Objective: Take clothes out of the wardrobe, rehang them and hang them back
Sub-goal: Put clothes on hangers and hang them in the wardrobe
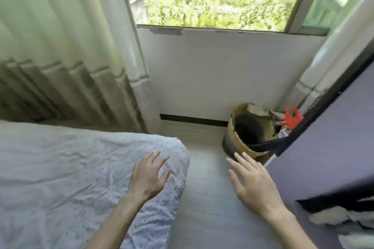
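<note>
Wardrobe panel (334,137): flat lavender-grey face with dark edge. Fills right side of view, edge running diagonally from upper right down toward centre. Door or side wall: cannot tell.
Fabric strip (261,146): black, narrow, blurred. Extends leftward from panel's lower edge, nearly level.
Garment (342,215): black and white fabric, bottom right corner, lying against panel face. Partly cut off by frame edge. Garment type not discernible.

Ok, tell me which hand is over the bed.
The left hand, with its fingers spread above the dotted bedsheet. The right hand is over the bare floor instead, near the woven basket.
</note>
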### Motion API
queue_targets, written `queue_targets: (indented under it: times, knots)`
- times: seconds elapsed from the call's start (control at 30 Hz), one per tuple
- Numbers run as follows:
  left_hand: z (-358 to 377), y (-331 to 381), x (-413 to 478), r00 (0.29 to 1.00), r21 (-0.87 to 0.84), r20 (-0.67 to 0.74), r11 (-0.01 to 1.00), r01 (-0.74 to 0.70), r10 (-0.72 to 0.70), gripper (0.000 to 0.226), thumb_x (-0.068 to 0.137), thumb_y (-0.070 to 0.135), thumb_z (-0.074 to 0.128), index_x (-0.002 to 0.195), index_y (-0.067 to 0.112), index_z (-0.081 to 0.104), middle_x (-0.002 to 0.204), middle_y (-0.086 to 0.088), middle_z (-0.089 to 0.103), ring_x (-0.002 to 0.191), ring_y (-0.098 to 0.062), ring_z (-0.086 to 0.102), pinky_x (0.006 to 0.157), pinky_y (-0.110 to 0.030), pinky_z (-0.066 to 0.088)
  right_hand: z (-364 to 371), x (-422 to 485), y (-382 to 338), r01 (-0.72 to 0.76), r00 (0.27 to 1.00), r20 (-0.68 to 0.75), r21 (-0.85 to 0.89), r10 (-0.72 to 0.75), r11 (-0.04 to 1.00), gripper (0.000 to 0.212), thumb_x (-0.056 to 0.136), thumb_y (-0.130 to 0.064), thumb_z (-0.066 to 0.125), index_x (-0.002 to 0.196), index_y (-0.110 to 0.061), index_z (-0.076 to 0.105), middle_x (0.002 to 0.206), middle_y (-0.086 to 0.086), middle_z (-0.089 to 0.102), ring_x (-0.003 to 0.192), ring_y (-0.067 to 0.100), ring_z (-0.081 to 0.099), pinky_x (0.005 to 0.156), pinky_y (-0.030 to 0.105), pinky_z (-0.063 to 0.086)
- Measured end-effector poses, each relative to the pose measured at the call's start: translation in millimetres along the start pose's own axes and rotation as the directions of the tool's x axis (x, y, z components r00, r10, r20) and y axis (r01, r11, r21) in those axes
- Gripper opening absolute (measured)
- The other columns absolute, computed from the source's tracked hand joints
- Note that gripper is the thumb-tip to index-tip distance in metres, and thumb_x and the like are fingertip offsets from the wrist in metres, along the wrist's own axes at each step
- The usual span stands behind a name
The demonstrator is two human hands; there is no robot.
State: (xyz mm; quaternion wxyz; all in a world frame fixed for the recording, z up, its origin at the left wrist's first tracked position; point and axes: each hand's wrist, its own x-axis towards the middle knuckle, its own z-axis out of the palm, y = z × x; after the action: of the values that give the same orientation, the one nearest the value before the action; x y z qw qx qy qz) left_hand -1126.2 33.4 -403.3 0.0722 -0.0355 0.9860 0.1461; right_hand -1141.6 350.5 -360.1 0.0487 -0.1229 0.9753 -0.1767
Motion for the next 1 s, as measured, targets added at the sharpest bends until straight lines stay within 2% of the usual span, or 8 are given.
queue_targets:
  times: [0.1,0.17,0.3,0.4,0.57,0.77,0.87,1.0]
  knots:
    - [6.2,-68.2,-66.3,0.962,-0.036,0.009,0.962,0.272,-0.272,0.052,0.098,0.057,0.040,0.148,0.040,0.040,0.159,0.007,0.033,0.148,-0.015,0.026,0.118,-0.040,0.023,32.0,16.4,-58.0,0.209,0.969,0.140,-0.013,-0.205,0.978,0.050,0.103,-0.056,0.031,0.150,-0.041,0.041,0.161,-0.016,0.030,0.153,0.007,0.013,0.125,0.036,0.014]
    - [18.2,-94.0,-116.2,0.893,-0.102,0.026,0.887,0.450,-0.450,0.052,0.099,0.056,0.040,0.149,0.039,0.039,0.160,0.007,0.032,0.147,-0.016,0.025,0.118,-0.039,0.022,49.5,19.0,-90.0,0.349,0.911,0.240,-0.012,-0.336,0.937,0.052,0.102,-0.059,0.028,0.150,-0.043,0.039,0.160,-0.018,0.031,0.153,0.008,0.015,0.124,0.034,0.015]
    - [55.0,-106.6,-234.2,0.692,-0.246,0.053,0.662,0.708,-0.720,0.054,0.100,0.055,0.037,0.152,0.040,0.033,0.160,0.009,0.028,0.149,-0.015,0.022,0.120,-0.040,0.021,85.9,4.0,-145.8,0.604,0.706,0.417,0.069,-0.573,0.794,0.062,0.095,-0.068,0.014,0.152,-0.049,0.031,0.161,-0.025,0.021,0.153,0.004,0.008,0.123,0.028,0.008]
    - [75.1,-91.8,-311.6,0.535,-0.305,0.041,0.499,0.811,-0.844,0.054,0.101,0.051,0.039,0.153,0.037,0.033,0.158,0.008,0.033,0.146,-0.015,0.027,0.118,-0.037,0.026,114.1,-14.1,-183.1,0.736,0.518,0.502,0.150,-0.693,0.660,0.060,0.097,-0.066,0.018,0.152,-0.048,0.032,0.162,-0.023,0.021,0.153,0.003,0.007,0.124,0.029,0.011]
    - [98.2,-53.9,-425.1,0.242,-0.371,0.014,0.219,0.902,-0.970,0.050,0.099,0.048,0.045,0.147,0.035,0.044,0.152,0.009,0.042,0.140,-0.013,0.037,0.112,-0.036,0.035,154.9,-77.4,-237.3,0.865,0.197,0.575,0.279,-0.794,0.417,0.052,0.103,-0.058,0.025,0.153,-0.046,0.031,0.164,-0.019,0.021,0.153,0.005,0.007,0.125,0.033,0.013]
    - [112.3,-19.0,-514.5,-0.041,-0.433,0.014,-0.043,0.900,-0.999,0.051,0.100,0.044,0.048,0.149,0.034,0.041,0.155,0.005,0.040,0.145,-0.015,0.032,0.114,-0.034,0.029,174.5,-151.7,-287.9,0.908,-0.094,0.551,0.388,-0.829,0.155,0.051,0.104,-0.056,0.026,0.154,-0.045,0.031,0.163,-0.016,0.026,0.154,0.008,0.012,0.124,0.031,0.016]
    - [116.9,-12.5,-548.6,-0.113,-0.449,0.044,-0.121,0.885,-0.993,0.051,0.101,0.044,0.045,0.151,0.035,0.038,0.155,0.008,0.038,0.143,-0.012,0.033,0.113,-0.031,0.028,184.4,-179.9,-308.7,0.911,-0.193,0.550,0.409,-0.812,0.060,0.051,0.104,-0.056,0.025,0.154,-0.044,0.030,0.163,-0.014,0.025,0.154,0.009,0.011,0.124,0.030,0.014]
    - [113.3,-40.5,-600.3,-0.151,-0.430,0.056,-0.161,0.888,-0.987,0.046,0.099,0.039,0.042,0.142,0.026,0.047,0.145,0.004,0.049,0.137,-0.018,0.042,0.105,-0.037,0.038,209.1,-218.4,-349.8,0.900,-0.248,0.553,0.436,-0.795,0.023,0.052,0.104,-0.056,0.025,0.155,-0.045,0.027,0.164,-0.015,0.024,0.154,0.008,0.009,0.125,0.029,0.012]
